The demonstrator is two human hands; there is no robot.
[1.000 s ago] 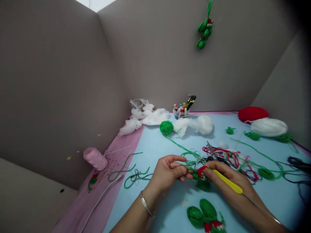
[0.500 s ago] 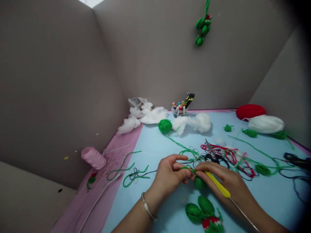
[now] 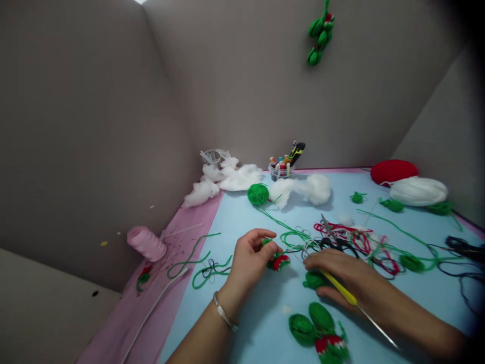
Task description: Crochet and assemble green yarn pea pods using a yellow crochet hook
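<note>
My left hand (image 3: 253,258) pinches a small crocheted piece (image 3: 279,262) of green, red and white yarn between thumb and fingers; part of it is hidden by the hand. In my right hand (image 3: 352,275) a crochet hook (image 3: 343,290) with a yellow handle lies between thumb and palm, its metal shaft pointing back toward the wrist. Under the right fingertips sits a green oval crocheted piece (image 3: 313,279), partly covered; whether the fingers grip it I cannot tell. Closer to me, a joined crocheted piece (image 3: 321,321) with green ovals and a red and white band lies on the blue table cover (image 3: 261,323).
Black-handled scissors (image 3: 333,240) lie among tangled red yarn (image 3: 361,242) and green strands. Behind are a green yarn ball (image 3: 258,194), white stuffing (image 3: 317,189), a cup of pens (image 3: 281,171), and red (image 3: 394,172) and white yarn skeins (image 3: 419,191). A pink thread cone (image 3: 146,243) is at left.
My hands have moved apart. The left has drawn back leftward with the small piece, whose red part now shows. The right has opened out slightly over the green oval, keeping the hook.
</note>
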